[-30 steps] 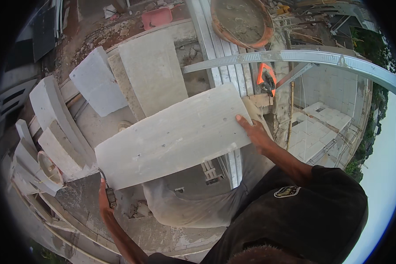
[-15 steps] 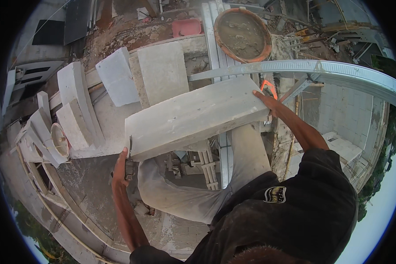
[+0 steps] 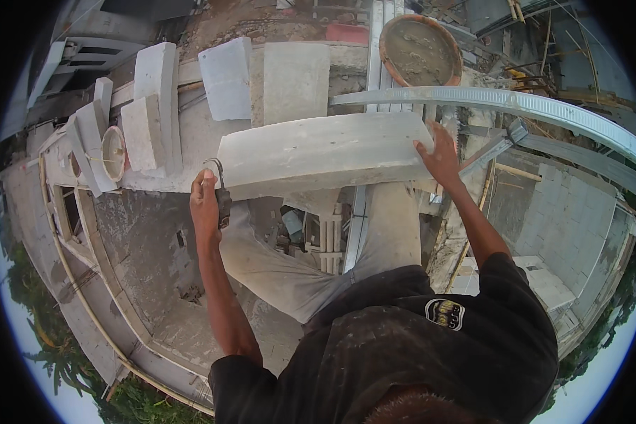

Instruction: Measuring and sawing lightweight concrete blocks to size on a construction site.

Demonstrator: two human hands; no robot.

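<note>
A long light-grey concrete block [image 3: 325, 152] lies crosswise in front of me above my knees. My right hand [image 3: 442, 155] is at its right end, fingers spread, the thumb and fingertips at the corner. At the left end, my left hand [image 3: 205, 201] is closed around a small dark tool [image 3: 223, 201] with a thin curved metal strip rising from it against the block's end. I cannot make out the tool's exact kind. The block's underside and what supports it are hidden.
Beyond the block stand several grey slabs [image 3: 225, 79] and a round pan of wet mortar [image 3: 420, 53]. A long metal channel [image 3: 487, 95] crosses at the right. A smaller round bucket [image 3: 113, 153] sits left. Below, between my legs, lies a lower level with debris.
The block now appears more level and its right end nearer my right hand's palm side. My right-hand fingers have spread. My left hand has moved up beside the block's end with the tool.
</note>
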